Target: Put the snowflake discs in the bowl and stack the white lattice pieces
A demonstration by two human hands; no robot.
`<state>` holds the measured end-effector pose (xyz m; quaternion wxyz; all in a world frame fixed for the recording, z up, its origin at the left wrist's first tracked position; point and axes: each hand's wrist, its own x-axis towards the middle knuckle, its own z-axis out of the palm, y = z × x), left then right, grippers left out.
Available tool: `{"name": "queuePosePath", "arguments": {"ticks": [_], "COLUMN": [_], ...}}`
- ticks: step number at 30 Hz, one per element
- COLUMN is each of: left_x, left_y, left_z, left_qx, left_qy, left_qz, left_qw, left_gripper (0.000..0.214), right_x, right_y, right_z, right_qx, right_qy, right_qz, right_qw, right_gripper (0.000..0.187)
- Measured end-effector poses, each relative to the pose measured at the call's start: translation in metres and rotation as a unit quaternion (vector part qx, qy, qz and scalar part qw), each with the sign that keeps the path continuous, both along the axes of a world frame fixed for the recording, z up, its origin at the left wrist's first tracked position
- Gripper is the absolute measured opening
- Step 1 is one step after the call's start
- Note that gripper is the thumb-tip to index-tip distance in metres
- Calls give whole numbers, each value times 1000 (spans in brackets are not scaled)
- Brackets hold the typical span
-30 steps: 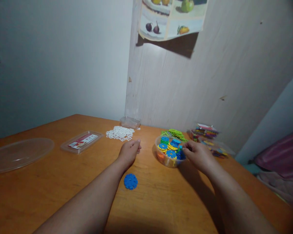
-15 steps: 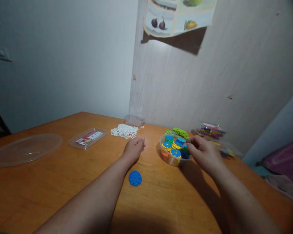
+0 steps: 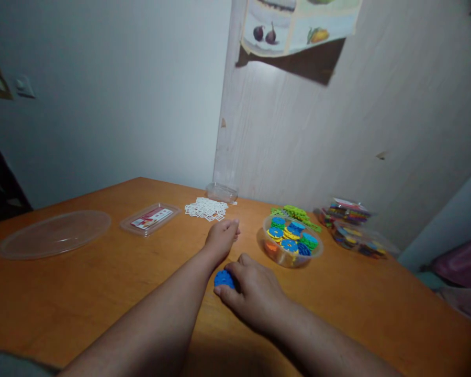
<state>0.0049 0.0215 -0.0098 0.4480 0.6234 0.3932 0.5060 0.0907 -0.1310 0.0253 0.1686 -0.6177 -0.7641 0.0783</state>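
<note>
My right hand has its thumb and fingers around the edges of a blue notched disc, which sits on the table in front of me. Just beyond it, my left hand rests on the tabletop with its fingers curled closed. The inside of that hand is hidden. To the right stands a round clear plastic tub holding several stacks of notched discs in blue, yellow, green and orange.
Green pieces lie behind the tub. White lattice pieces lie near a clear tray by the wall. A labelled clear lid and a large oval lid are on the left; clear boxes stand far right.
My right hand has moved from the tub toward me and left, onto the blue disc. The left hand stays resting on the table. The view has shifted slightly left.
</note>
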Motion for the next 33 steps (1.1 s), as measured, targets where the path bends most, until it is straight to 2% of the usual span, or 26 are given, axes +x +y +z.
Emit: {"name": "queuePosePath", "arguments": {"ticks": [7,12,16,18,20,22,26,29,33], "left_x": [0,0,0,0,0,-1,-1,-1,-1], "left_y": [-1,2,4,5,5,5,5,4,4], "left_z": [0,-2,-4,-5,-5,-5,-5,-4,-3], "left_qx": [-6,0,8,8,8,10,13,6,-3], "left_qy": [-9,-2,0,0,3,7,11,2,-4], "left_qz": [0,5,4,2,1,2,5,2,6], "left_qw": [1000,1000,1000,1000,1000,1000,1000,1000,1000], "left_gripper": [44,43,44,45,46,46,45,45,44], "right_x": [6,16,37,55,80,109,157,172,171], "right_y": [4,5,9,11,13,14,13,12,15], "right_z": [-4,-4,10,23,37,47,56,55,50], "right_qx": [3,22,43,84,130,181,230,211,137], "right_qy": [67,137,224,258,272,257,138,59,4], "right_qz": [-11,-19,-13,-41,-96,-155,-247,-286,-294], "right_qw": [998,990,973,962,949,937,931,933,946], "right_gripper": [25,11,23,26,26,28,28,27,27]}}
